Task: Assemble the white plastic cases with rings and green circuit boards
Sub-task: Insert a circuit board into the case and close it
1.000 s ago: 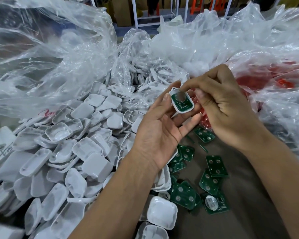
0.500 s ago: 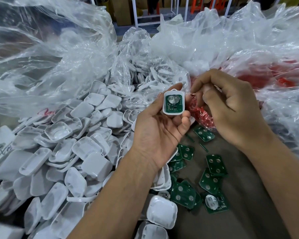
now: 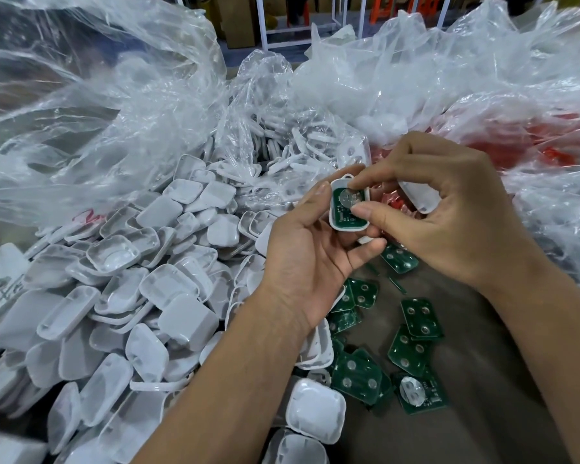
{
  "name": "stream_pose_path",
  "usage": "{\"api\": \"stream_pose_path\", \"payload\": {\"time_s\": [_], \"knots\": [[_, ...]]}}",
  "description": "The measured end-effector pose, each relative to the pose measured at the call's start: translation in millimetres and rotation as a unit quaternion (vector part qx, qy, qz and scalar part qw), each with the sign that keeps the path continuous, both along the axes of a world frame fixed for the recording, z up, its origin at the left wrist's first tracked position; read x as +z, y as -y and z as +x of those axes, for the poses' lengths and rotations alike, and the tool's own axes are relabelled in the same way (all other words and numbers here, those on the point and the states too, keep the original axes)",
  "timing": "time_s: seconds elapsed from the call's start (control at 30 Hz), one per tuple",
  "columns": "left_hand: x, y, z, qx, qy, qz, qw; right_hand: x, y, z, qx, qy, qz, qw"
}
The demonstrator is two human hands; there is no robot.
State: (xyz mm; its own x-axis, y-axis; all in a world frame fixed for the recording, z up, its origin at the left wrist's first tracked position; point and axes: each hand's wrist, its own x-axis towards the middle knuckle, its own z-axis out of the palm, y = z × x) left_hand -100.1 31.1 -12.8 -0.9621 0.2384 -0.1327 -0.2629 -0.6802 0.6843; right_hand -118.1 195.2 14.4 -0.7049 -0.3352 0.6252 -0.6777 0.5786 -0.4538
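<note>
My left hand (image 3: 302, 262) grips a white plastic case (image 3: 333, 224) from below and the side, its open face toward me. A green circuit board (image 3: 344, 216) with a round silver disc lies inside it. My right hand (image 3: 449, 212) has its index fingertip on the case's top edge and its thumb on the board, pinching the case. A white piece (image 3: 419, 199) shows under its curled fingers; I cannot tell if it is held. Several loose green boards (image 3: 421, 318) lie on the brown surface below my hands.
A big heap of white case halves (image 3: 148, 279) fills the left side. A clear bag of white rings (image 3: 292, 145) lies just behind my hands, and a bag with red parts (image 3: 533, 139) at right. Crumpled clear plastic (image 3: 98, 95) covers the back.
My right hand moved left from beside the red bag onto the case, thumb and index finger now on it. My left hand kept holding the case.
</note>
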Motion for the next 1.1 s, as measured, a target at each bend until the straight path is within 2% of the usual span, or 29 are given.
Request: {"api": "stream_pose_path", "payload": {"time_s": [0.43,0.67,0.87,1.1], "knots": [[-1.8,-10.0,2.1,0.032,0.019,-0.059,0.998,-2.6,3.8,1.7,-0.011,0.039,0.044,0.998],[2.1,-8.0,2.3,0.030,0.037,-0.002,0.999,-4.0,-1.8,-1.8,-0.022,0.015,-0.032,0.999],[2.0,-13.6,5.4,0.045,0.040,-0.020,0.998,-3.8,3.5,-0.9,-0.011,-0.021,0.034,0.999],[0.8,-16.2,6.1,0.057,0.045,-0.014,0.997,-5.3,4.7,1.7,-0.011,0.002,0.081,0.997]]}}
